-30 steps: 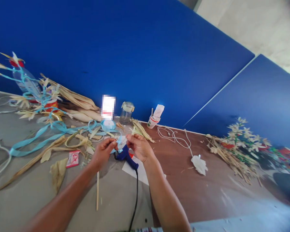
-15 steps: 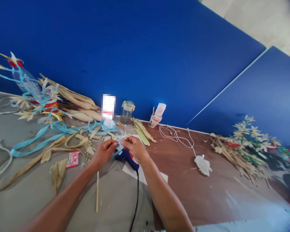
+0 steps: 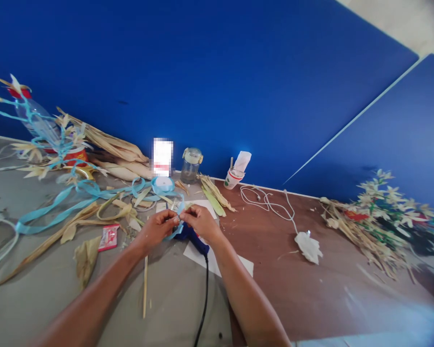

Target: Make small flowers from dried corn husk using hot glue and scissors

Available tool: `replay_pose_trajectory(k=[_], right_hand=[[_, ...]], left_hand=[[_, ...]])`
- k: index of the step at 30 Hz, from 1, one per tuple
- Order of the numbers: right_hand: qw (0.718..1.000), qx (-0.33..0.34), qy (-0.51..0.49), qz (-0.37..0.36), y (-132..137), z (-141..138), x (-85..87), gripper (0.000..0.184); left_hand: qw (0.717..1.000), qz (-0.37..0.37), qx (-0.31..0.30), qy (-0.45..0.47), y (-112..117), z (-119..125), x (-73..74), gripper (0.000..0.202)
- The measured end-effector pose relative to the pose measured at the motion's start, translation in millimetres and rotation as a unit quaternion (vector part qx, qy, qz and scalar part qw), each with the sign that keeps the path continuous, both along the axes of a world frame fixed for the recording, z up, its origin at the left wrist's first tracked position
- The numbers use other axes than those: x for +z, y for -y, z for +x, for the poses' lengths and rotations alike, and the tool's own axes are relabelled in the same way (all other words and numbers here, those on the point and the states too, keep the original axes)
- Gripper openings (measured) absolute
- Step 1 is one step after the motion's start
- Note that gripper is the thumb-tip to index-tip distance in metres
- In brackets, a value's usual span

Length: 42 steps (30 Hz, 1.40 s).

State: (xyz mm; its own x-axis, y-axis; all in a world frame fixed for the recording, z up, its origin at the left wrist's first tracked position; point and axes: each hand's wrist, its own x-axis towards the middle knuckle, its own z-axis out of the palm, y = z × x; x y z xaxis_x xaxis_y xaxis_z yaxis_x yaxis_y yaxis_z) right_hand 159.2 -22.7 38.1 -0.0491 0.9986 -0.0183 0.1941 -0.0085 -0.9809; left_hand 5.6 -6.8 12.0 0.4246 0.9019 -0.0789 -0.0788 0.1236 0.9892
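My left hand (image 3: pixel 158 228) and my right hand (image 3: pixel 200 221) meet fingertip to fingertip above the table, both pinched on a light blue ribbon (image 3: pixel 178 212) and a small pale piece I cannot make out. The ribbon trails left across the table to a ribbon spool (image 3: pixel 163 184). Right beneath my hands lies a blue glue gun (image 3: pixel 191 236) on a white sheet of paper (image 3: pixel 217 258). Its black cord (image 3: pixel 201 308) runs toward me.
Dried corn husks (image 3: pixel 108 149) and husk strips lie at the left with a plastic bottle (image 3: pixel 34 120) of husk flowers. A glass jar (image 3: pixel 190 165), a paper cup (image 3: pixel 233 177), a white cable (image 3: pixel 267 202), a red packet (image 3: pixel 108 237) and a husk-flower bunch (image 3: pixel 379 217) lie around. A blue panel stands behind.
My hands have drawn closer together until the fingertips touch, still on the ribbon. The view has shifted slightly, so everything sits a little to the right.
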Motion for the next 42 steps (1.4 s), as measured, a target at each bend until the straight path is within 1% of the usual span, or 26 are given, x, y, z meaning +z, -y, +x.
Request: replay_pose_trajectory(k=[1, 6, 9, 12, 17, 22, 26, 32, 38, 42], right_hand=[[1.0, -0.002, 0.007, -0.001, 1, 0, 1.4, 0.014], [1.0, -0.007, 0.011, -0.007, 6, -2, 5.3, 0.008], [1.0, -0.014, 0.009, 0.011, 8, -6, 5.6, 0.007], [0.999, -0.028, -0.019, 0.03, 9, -12, 4.8, 0.011], [0.996, -0.043, -0.065, 0.052, 10, -22, -5.0, 0.015], [0.995, -0.05, -0.034, 0.08, 11, -27, -16.5, 0.015], [0.994, -0.058, -0.02, 0.088, 11, -28, -19.0, 0.015], [0.995, -0.055, -0.06, 0.061, 10, -28, -18.7, 0.015], [0.994, -0.043, -0.094, 0.02, 9, -27, -21.8, 0.017], [0.99, -0.042, -0.133, -0.012, 7, -27, -23.8, 0.019]], left_hand=[[1.0, -0.003, 0.006, 0.011, -1, 0, -0.3, 0.029], [0.995, 0.002, 0.078, 0.062, -5, -4, -2.0, 0.025], [0.994, -0.016, 0.077, 0.082, -5, -5, -0.4, 0.024], [0.992, -0.036, 0.069, 0.101, -4, -5, 2.1, 0.023], [0.989, -0.072, 0.066, 0.115, -2, -5, 5.7, 0.024], [0.984, -0.094, 0.083, 0.128, -1, -5, 8.9, 0.024], [0.98, -0.106, 0.083, 0.145, -1, -5, 10.2, 0.024], [0.977, -0.121, 0.071, 0.159, -1, -6, 12.4, 0.025], [0.976, -0.147, 0.044, 0.156, -5, -10, 7.7, 0.025], [0.977, -0.143, 0.034, 0.151, -6, -11, 6.5, 0.025]])
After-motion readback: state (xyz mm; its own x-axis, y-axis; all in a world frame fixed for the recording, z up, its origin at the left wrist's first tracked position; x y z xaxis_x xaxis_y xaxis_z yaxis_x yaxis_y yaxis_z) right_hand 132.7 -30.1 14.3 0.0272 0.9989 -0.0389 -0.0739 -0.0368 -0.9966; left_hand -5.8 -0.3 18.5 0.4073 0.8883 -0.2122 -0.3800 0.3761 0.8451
